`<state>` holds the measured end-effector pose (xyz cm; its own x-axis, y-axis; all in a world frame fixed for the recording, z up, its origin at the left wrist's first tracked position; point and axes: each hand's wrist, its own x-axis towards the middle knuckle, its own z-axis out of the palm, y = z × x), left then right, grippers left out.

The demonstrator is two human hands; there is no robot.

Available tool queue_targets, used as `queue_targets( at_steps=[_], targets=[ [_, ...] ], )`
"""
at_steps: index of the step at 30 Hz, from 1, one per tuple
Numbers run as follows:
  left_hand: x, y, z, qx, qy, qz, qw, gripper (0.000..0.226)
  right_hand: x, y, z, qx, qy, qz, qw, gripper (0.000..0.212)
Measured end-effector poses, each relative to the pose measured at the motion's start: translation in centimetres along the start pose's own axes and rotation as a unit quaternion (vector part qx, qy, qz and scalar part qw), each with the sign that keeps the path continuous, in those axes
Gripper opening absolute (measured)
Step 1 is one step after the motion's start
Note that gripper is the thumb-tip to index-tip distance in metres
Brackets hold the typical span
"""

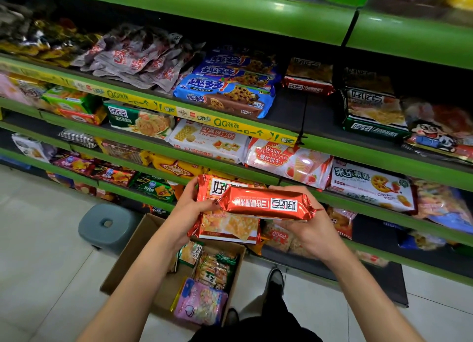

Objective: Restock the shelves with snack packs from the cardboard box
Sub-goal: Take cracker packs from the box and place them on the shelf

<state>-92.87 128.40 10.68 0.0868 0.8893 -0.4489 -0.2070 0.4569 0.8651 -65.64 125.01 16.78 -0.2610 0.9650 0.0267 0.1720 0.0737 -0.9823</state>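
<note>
**Two red packs in hand above the box**

From the head camera, you hold two snack packs in front of the green shelves (230, 160), directly above the cardboard box (133, 259). Your left hand (189, 208) curls round the left edge of the larger flat red pack (227, 226). Your right hand (309, 231) cups the smaller red foil pack (266, 202) from beneath, fingers wrapped round its far side; it lies across the flat one.

Both look light, with glossy, likely slippery film and probably brittle biscuits inside. Hold them by the long sides, not the crimped ends, and don't squeeze.

More packs lie in the box, a pink bag (201, 302) nearest you. Your arms hide part of the box, so its remaining stock is unclear. The shelf below the packs is blocked from view.
</note>
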Motion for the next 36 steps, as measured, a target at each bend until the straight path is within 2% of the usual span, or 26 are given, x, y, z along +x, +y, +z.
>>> queue_targets(
  at_steps=[5, 9, 11, 14, 16, 19, 26, 32, 36],
  targets=[
    [0.2, 0.2, -0.1, 0.000, 0.004, 0.000, 1.000, 0.096, 0.1, 0.4, 0.0, 0.006, 0.001, 0.016, 1.000, 0.070],
    [0.1, 0.3, -0.1, 0.005, -0.001, 0.001, 1.000, 0.094, 0.4, 0.9, -0.1, 0.029, 0.009, 0.067, 0.997, 0.050],
    [0.1, 0.3, -0.1, 0.001, 0.000, -0.001, 1.000, 0.094, 0.8, 1.1, -0.2, 0.092, 0.023, 0.119, 0.988, 0.053],
    [0.2, 0.3, -0.2, -0.003, 0.001, -0.004, 1.000, 0.091, 1.1, 1.3, -0.2, 0.239, 0.055, 0.211, 0.946, 0.048],
    [0.2, 0.6, -0.1, -0.004, 0.003, -0.007, 1.000, 0.096, 1.0, 1.6, -0.1, 0.266, 0.066, 0.238, 0.932, 0.050],
    [0.1, 0.7, -0.1, 0.002, 0.010, -0.007, 1.000, 0.107, 0.7, 1.9, 0.0, 0.254, 0.079, 0.246, 0.932, 0.057],
    [0.2, 0.6, -0.2, 0.000, 0.020, -0.006, 1.000, 0.098, 0.9, 1.4, 0.2, 0.239, 0.070, 0.233, 0.940, 0.053],
    [0.2, 1.3, -0.2, 0.006, 0.019, 0.004, 1.000, 0.106, 0.9, 0.9, 0.2, 0.248, 0.073, 0.238, 0.936, 0.047],
    [0.2, 1.6, -0.3, -0.014, 0.014, 0.006, 1.000, 0.102, 1.0, 0.7, 0.3, 0.240, 0.081, 0.243, 0.937, 0.045]
  ],
)
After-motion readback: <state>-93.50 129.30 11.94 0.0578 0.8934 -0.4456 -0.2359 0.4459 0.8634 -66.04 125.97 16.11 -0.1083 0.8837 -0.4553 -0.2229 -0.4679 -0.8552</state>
